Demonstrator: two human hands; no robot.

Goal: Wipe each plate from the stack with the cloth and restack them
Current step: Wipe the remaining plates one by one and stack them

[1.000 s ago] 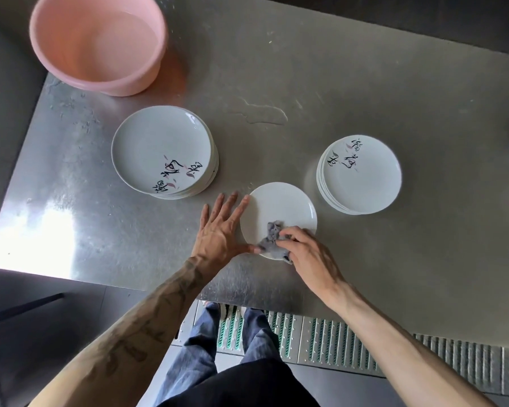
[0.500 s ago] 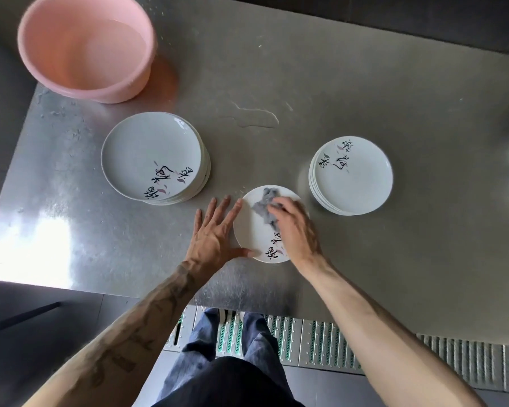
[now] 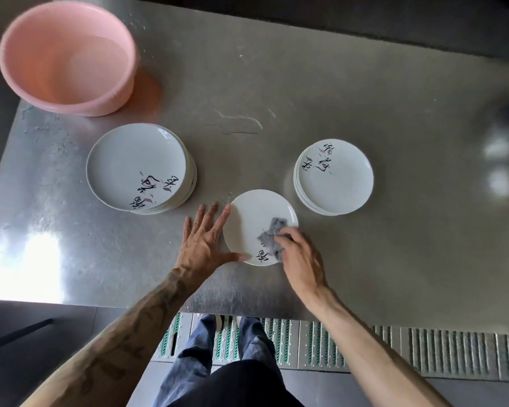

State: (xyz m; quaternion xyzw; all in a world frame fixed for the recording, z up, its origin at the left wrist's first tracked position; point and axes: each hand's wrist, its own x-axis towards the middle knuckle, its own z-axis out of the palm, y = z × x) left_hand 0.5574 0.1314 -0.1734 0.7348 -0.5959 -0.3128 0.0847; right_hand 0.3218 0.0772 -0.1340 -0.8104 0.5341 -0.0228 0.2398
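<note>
A single white plate [image 3: 252, 218] with black lettering lies flat on the steel table near its front edge. My right hand [image 3: 301, 259] grips a crumpled grey cloth [image 3: 272, 235] and presses it on the plate's right half. Flat on the table lies my left hand [image 3: 204, 243], fingers straight, its index finger and thumb against the plate's left rim. A stack of matching plates [image 3: 138, 167] stands to the left, and a second, smaller stack [image 3: 335, 177] to the right.
A pink plastic basin [image 3: 66, 57] with water stands at the back left corner of the steel table [image 3: 394, 245]. A small puddle [image 3: 238, 123] lies behind the plates. Grated floor panels [image 3: 423, 348] run below the table's front edge.
My right hand has moved the cloth over the plate, from its near edge to its far side and then to its right half. The left hand stayed against the rim.
</note>
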